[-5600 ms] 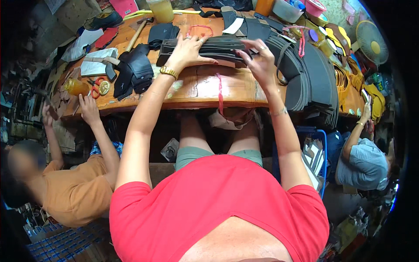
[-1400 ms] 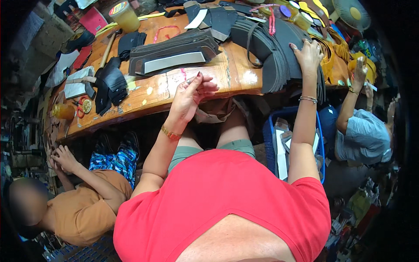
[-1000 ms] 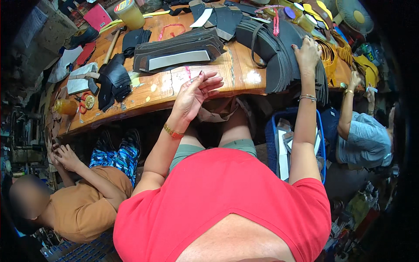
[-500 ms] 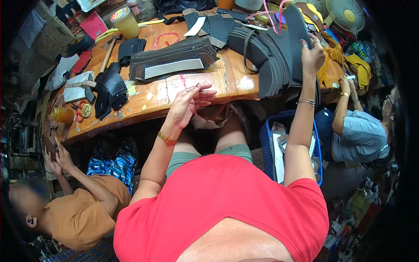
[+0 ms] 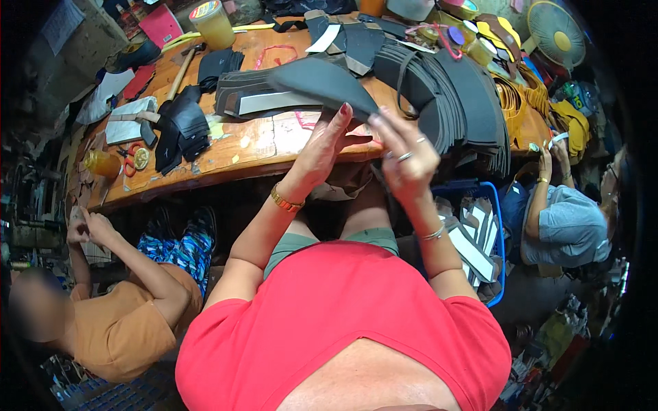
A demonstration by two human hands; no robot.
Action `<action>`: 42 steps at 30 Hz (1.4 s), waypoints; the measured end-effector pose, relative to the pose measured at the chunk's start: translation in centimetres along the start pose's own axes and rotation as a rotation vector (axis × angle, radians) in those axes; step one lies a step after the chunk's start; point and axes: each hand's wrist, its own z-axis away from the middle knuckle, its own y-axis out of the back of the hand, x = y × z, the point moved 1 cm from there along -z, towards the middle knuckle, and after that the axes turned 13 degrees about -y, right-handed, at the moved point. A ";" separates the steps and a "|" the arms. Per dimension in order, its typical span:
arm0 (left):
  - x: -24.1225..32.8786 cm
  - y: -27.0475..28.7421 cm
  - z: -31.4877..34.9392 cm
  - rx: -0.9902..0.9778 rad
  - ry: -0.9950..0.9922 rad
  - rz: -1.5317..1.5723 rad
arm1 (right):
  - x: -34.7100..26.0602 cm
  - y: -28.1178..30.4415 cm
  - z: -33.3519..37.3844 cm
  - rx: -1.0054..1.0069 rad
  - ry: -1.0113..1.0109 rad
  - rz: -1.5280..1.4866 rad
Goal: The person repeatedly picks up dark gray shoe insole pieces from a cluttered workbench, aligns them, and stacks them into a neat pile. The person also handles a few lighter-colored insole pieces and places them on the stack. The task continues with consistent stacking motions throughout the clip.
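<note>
A dark grey sole-shaped piece (image 5: 322, 83) is raised above the workbench, slightly smeared by motion. My right hand (image 5: 408, 161) pinches its right end between thumb and fingers. Just below it is my left hand (image 5: 317, 154), its thumb up by the piece's lower edge and its fingers stretched to the right in shadow, apart from the thumb. Behind the piece lies a stack of long dark strips (image 5: 236, 85) with a white strip (image 5: 274, 103) on its front. To the right, a fanned stack of dark curved pieces (image 5: 473, 96) overhangs the bench edge.
The wooden workbench (image 5: 253, 147) also bears a hammer (image 5: 181, 74), red-handled scissors (image 5: 129, 163), a jar of yellowish stuff (image 5: 212, 26) and black pieces (image 5: 181, 133). A blue basket (image 5: 499, 236) of white strips stands right. Co-workers sit left (image 5: 130, 322) and right (image 5: 569, 219).
My right hand has brought the sole-shaped piece from the stack at the right to the middle, tipping it sideways. My left hand has moved right and up to the piece.
</note>
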 end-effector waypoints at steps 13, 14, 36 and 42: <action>-1.0 4.4 5.0 0.190 0.088 -0.169 | -1.8 -4.2 2.1 -0.314 -0.263 -0.488; -0.9 4.4 5.3 0.186 0.088 -0.117 | -1.8 -4.5 2.3 -0.314 -0.269 -0.486; -1.1 4.6 6.0 0.047 0.111 -0.441 | -3.5 -5.5 4.8 -0.319 -0.325 -0.338; -1.5 4.2 5.7 0.045 -0.003 -0.422 | -4.0 -4.5 4.4 -0.408 -0.416 -0.292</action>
